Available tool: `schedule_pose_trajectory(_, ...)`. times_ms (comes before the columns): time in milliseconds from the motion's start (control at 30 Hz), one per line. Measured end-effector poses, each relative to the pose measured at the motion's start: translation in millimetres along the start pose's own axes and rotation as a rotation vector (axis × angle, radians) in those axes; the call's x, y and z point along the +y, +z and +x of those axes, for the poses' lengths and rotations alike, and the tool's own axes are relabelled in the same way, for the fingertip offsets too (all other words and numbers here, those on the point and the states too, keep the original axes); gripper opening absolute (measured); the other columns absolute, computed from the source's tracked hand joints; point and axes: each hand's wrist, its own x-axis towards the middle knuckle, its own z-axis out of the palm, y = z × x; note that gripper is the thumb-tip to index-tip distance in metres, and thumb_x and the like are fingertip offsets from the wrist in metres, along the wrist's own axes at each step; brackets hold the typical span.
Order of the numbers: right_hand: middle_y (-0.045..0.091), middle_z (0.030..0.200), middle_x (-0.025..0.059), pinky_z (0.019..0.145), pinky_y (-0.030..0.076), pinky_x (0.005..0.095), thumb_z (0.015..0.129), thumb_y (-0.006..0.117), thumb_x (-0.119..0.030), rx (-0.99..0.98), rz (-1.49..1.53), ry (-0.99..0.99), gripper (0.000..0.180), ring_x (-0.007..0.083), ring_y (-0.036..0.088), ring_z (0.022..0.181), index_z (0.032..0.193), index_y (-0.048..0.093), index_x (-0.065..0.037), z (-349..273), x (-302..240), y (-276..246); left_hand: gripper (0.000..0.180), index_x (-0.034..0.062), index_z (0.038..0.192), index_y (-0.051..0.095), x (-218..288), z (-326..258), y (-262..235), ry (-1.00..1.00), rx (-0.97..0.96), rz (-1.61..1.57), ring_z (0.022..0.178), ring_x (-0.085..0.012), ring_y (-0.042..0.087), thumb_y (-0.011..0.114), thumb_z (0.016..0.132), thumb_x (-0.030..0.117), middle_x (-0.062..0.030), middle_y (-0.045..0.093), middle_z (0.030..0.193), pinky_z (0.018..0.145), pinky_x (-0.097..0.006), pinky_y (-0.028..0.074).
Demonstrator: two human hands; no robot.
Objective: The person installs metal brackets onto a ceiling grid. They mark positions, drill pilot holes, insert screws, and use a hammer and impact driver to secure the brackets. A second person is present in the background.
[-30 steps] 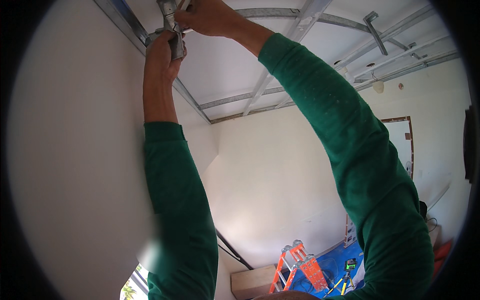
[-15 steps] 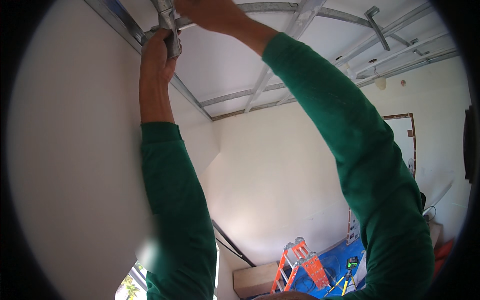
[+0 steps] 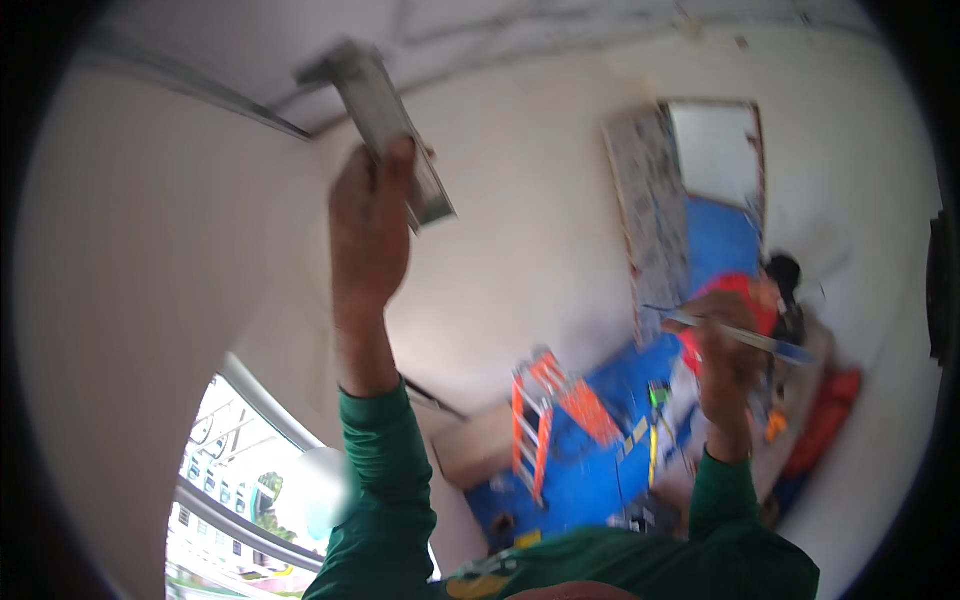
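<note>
My left hand point(image 3: 372, 235) is raised and wrapped round a short piece of metal channel point(image 3: 378, 105), which tilts up to the left, with a bent flange at its upper end. The channel is apart from the ceiling framing in the picture. Lower and to the right, my right hand point(image 3: 725, 365) grips a slim pen point(image 3: 755, 340) with a pale barrel and a blue end. Both hands are somewhat smeared by motion. Green sleeves cover my forearms.
Below stands an orange ladder point(image 3: 532, 440) on blue floor covering point(image 3: 600, 490), near a green-lit device point(image 3: 658, 394) on a yellow-legged tripod. A person in red point(image 3: 735, 290) is behind my right hand. A window point(image 3: 240, 480) lies lower left; a doorway point(image 3: 763, 150) is far right.
Both hands have come down from the ceiling framing, the left with the metal channel. My right hand has swung down and right, where the pen now shows. The view has tilted downward.
</note>
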Motion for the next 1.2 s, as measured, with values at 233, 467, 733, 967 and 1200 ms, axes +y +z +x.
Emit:
schedule_pose_trajectory(233,0.071,0.090,0.0018,0.064,0.051,0.0256,0.106,0.065,-0.024,0.281,-0.438,1.211,0.017,0.0106,0.068,0.079,0.110,0.065,-0.008,-349.0,97.3,-137.2,0.046,-0.0036,0.106,0.072,-175.2,-231.9,209.9,-0.836,-0.659,-0.376,0.084,-0.0102,0.061,0.062,0.108,0.042,-0.0041,0.069,0.092,0.077,-0.030,0.049)
schedule_pose_trajectory(467,0.072,0.093,0.0049,0.063,0.054,0.0313,0.103,0.063,-0.029,0.588,-0.855,1.660,0.024,0.0135,0.069,0.076,0.114,0.065,-0.008,-527.6,-29.6,-206.4,0.041,-0.0037,0.105,0.072,-205.1,-421.8,309.4,-1.063,-0.949,-0.637,0.077,-0.0098,0.059,0.066,0.106,0.036,-0.0021,0.067,0.085,0.067,-0.030,0.049)
schedule_pose_trajectory(733,0.070,0.094,0.0042,0.062,0.051,0.0282,0.101,0.061,-0.022,0.743,-0.860,1.833,0.019,0.0127,0.070,0.081,0.114,0.065,-0.009,-534.0,-103.8,-181.2,0.042,-0.0040,0.106,0.072,-196.2,-496.4,363.5,-1.133,-1.088,-0.663,0.076,-0.0089,0.060,0.066,0.106,0.037,-0.0029,0.067,0.085,0.066,-0.030,0.049)
schedule_pose_trajectory(967,0.070,0.092,0.0044,0.056,0.050,0.0271,0.099,0.062,-0.019,0.644,-0.906,1.801,0.018,0.0133,0.071,0.078,0.111,0.067,-0.007,-521.6,-94.4,-174.2,0.038,-0.0014,0.107,0.071,-193.3,-515.5,398.8,-1.408,-1.071,-0.937,0.076,-0.0104,0.060,0.069,0.106,0.037,-0.0018,0.066,0.085,0.066,-0.031,0.049)
schedule_pose_trajectory(1200,0.071,0.087,0.0049,0.057,0.051,0.0284,0.100,0.064,-0.019,0.557,-0.902,1.753,0.016,0.0137,0.072,0.076,0.108,0.069,-0.006,-511.0,-80.6,-179.2,0.033,-0.0034,0.108,0.068,-185.4,-524.9,438.8,-1.651,-1.027,-1.052,0.080,-0.0152,0.069,0.068,0.107,0.030,-0.0067,0.070,0.097,0.070,-0.033,0.057)
